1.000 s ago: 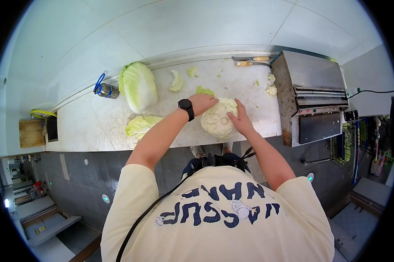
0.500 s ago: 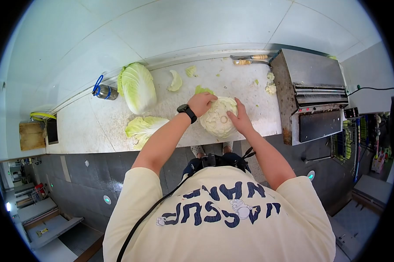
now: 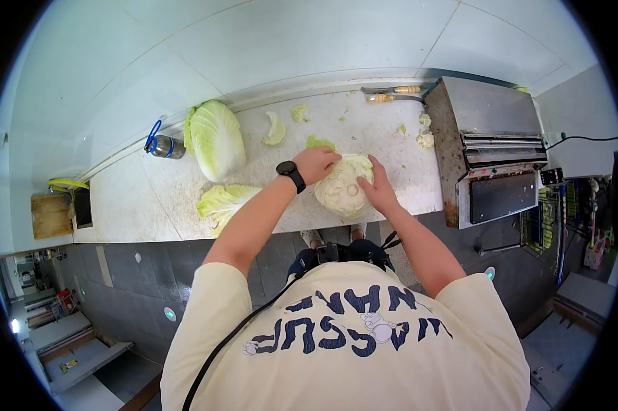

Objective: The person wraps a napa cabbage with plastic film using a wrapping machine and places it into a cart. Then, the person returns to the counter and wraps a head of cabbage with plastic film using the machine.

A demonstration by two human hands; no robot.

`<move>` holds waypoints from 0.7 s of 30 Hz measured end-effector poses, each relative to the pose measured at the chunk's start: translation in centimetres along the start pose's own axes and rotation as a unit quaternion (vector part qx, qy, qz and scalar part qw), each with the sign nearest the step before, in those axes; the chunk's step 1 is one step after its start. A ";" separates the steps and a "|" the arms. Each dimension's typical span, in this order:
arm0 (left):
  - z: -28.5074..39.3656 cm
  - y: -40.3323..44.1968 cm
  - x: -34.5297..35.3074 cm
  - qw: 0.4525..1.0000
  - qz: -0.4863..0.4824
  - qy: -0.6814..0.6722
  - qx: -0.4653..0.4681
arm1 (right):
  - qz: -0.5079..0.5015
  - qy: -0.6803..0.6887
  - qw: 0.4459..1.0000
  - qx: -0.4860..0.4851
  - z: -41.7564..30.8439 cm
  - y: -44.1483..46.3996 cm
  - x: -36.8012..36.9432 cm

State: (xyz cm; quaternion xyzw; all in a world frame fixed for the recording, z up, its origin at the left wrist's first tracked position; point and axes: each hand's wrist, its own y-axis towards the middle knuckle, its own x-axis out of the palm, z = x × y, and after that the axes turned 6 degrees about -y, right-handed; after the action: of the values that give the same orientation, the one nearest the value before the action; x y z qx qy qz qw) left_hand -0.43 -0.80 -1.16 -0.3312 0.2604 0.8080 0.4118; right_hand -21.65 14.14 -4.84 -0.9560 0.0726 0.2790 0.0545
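Observation:
A round, pale cauliflower or cabbage head (image 3: pixel 341 190) rests on the white counter (image 3: pixel 144 198) near its front edge, a round stem mark facing up. My left hand (image 3: pixel 314 165), with a black watch on the wrist, has its fingers bent at the head's upper left edge, by a green leaf piece (image 3: pixel 318 142). What those fingertips grip is too small to tell. On the right side of the head, my right hand (image 3: pixel 381 188) is wrapped round it, thumb on top.
A napa cabbage (image 3: pixel 216 140), a loose leaf (image 3: pixel 227 200) and leaf scraps (image 3: pixel 275 129) lie left. A metal bottle (image 3: pixel 168 146) stands beyond them. Two wooden-handled knives (image 3: pixel 391 98) lie at the back, near a metal machine (image 3: pixel 487 151) on the right.

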 end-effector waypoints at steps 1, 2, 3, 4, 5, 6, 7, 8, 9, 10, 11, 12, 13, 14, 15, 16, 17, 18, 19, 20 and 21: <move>0.0 0.4 -0.4 0.998 -0.043 0.037 0.002 | -0.001 -0.001 1.000 0.000 -0.4 -0.1 -0.1; 0.0 0.7 -0.7 0.994 -0.086 0.074 0.005 | -0.003 -0.002 1.000 0.000 -0.7 -0.1 -0.1; 0.0 1.0 -0.7 0.991 -0.095 0.089 -0.008 | -0.003 -0.002 1.000 0.004 -0.6 0.1 0.0; 0.1 1.4 -0.6 0.989 -0.105 0.105 -0.020 | -0.003 -0.001 1.000 0.009 -0.5 0.3 0.0; 0.2 1.6 -0.6 0.986 -0.115 0.120 -0.032 | -0.002 -0.001 1.000 0.015 -0.4 0.3 0.1; 0.2 1.7 -0.6 0.988 -0.104 0.109 -0.038 | 0.004 -0.004 1.000 0.016 -0.4 0.3 0.1; 0.2 1.6 -0.5 0.990 -0.094 0.098 -0.044 | 0.010 -0.008 1.000 0.017 -0.3 0.3 0.2; 0.3 1.5 -0.4 0.991 -0.085 0.086 -0.050 | 0.016 -0.011 1.000 0.018 -0.2 0.2 0.4; 0.3 1.2 0.1 0.995 -0.037 0.063 -0.061 | 0.017 -0.011 1.000 0.019 -0.4 0.1 0.4; 0.3 0.7 0.8 0.997 0.010 0.040 -0.072 | 0.018 -0.010 1.000 0.019 -0.6 0.1 0.3; 0.3 0.2 1.4 0.995 0.059 0.018 -0.084 | 0.018 -0.010 1.000 0.018 -0.8 0.1 0.4; 0.5 -0.1 1.9 0.991 0.086 0.012 -0.103 | 0.017 -0.007 1.000 0.020 -0.8 0.2 0.5; 0.7 -0.2 2.4 0.986 0.114 0.007 -0.121 | 0.016 -0.005 1.000 0.023 -0.9 0.3 0.5; 0.8 -0.3 2.8 0.981 0.140 0.001 -0.138 | 0.016 -0.002 1.000 0.027 -0.9 0.2 0.5; 0.9 -0.3 3.0 0.974 0.157 -0.021 -0.164 | 0.020 -0.002 1.000 0.022 -0.9 0.1 0.5; 1.0 -0.2 3.1 0.965 0.175 -0.043 -0.190 | 0.023 -0.003 1.000 0.018 -0.9 0.0 0.4; 0.9 -0.1 3.1 0.955 0.193 -0.066 -0.216 | 0.026 -0.005 1.000 0.012 -0.9 -0.1 0.4; 0.5 0.0 3.3 0.942 0.219 -0.082 -0.241 | 0.028 -0.004 1.000 0.010 -0.8 -0.1 0.4; -0.1 0.1 3.5 0.927 0.244 -0.099 -0.267 | 0.028 -0.003 1.000 0.007 -0.6 -0.2 0.4; -0.5 0.1 3.7 0.910 0.269 -0.115 -0.293 | 0.028 -0.002 1.000 0.004 -0.4 -0.3 0.4; -1.5 -0.4 4.5 0.894 0.291 -0.132 -0.314 | 0.026 -0.001 1.000 0.003 -0.4 -0.4 0.4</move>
State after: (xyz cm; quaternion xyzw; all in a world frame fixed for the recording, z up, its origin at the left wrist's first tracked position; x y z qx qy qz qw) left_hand -1.62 0.57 -5.49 -0.2427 0.0207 0.9679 0.0629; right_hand -21.00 14.38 -4.71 -0.9535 0.0982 0.2806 0.0496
